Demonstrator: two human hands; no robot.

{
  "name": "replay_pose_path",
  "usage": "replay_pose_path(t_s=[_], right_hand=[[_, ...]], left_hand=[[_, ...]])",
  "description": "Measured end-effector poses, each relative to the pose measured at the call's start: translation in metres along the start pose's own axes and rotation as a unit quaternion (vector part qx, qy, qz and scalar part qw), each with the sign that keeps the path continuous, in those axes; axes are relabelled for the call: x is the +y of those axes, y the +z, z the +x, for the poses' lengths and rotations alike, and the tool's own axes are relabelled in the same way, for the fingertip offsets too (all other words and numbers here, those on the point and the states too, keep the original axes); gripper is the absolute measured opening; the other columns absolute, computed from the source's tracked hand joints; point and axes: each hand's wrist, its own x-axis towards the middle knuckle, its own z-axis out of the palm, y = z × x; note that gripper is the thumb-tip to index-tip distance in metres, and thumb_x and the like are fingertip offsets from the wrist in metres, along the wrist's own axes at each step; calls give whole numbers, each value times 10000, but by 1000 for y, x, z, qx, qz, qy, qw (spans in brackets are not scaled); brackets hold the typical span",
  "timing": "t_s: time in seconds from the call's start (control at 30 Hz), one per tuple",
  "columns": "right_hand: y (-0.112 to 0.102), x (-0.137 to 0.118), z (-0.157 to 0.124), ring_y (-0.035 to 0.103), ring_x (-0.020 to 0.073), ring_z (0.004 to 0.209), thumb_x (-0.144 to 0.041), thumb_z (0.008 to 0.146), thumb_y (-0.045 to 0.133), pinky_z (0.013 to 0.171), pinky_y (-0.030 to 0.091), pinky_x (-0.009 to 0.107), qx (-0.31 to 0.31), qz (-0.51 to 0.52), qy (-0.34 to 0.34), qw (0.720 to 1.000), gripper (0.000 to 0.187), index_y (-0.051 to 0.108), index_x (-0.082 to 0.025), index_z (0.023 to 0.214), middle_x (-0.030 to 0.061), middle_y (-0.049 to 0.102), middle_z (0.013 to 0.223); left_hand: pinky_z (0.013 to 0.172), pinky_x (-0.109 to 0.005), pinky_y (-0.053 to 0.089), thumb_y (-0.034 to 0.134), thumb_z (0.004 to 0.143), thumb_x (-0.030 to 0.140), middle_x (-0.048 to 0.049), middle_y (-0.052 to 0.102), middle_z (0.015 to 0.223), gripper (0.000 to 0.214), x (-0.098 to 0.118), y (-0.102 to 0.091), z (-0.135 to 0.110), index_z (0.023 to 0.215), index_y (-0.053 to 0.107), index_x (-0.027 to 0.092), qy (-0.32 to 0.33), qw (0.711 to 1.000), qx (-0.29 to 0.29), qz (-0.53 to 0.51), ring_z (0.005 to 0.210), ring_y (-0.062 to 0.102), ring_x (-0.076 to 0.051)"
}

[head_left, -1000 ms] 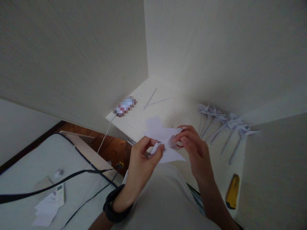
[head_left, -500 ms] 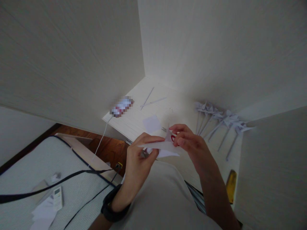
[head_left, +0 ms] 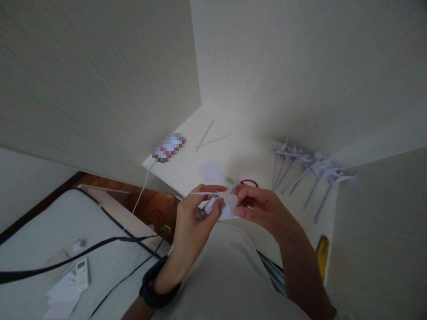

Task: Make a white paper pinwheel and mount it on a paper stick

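A piece of white paper (head_left: 228,206) with bent flaps is held between both hands above the table's near edge. My left hand (head_left: 196,218) is closed on its left part, thumb below and fingers behind. With thumb and fingers, my right hand (head_left: 258,206) pinches the right side, where a flap curls over. Just behind the hands lie red-handled scissors (head_left: 249,182), partly hidden by my right hand. A flat square of paper (head_left: 211,170) rests on the table beyond my left hand.
Several paper pinwheels on sticks (head_left: 315,166) lie at the right by the wall. Two thin paper sticks (head_left: 205,135) cross near the back, with a blurred phone (head_left: 169,148) on a white cable to their left. A yellow tool (head_left: 322,257) lies at the right edge.
My right hand has moved slightly lower and bent the right side of the paper inward. The scissors' red handle shows more now. My left hand stays almost in place.
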Motion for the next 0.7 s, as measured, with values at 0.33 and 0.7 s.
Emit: replay_pose_path(t_s=[0.33,0.7], right_hand=[[11,3,1,433,121,585,-252,747,672,553,342,261,134,-63,-23,989,152,548,-200,677,-47,472,624],[17,2,1,458,122,591,-239,767,629,554,367,260,159,-99,-45,981,165,497,-205,673,-41,469,643]], left_hand=[[753,-265,509,673,802,196,-31,701,863,13,-1,3,-1,801,666,185,-62,998,19,-24,823,644,-181],[741,-266,514,690,792,201,-32,704,850,38,2,4,-2,777,656,190,-72,996,15,-46,806,646,-180]])
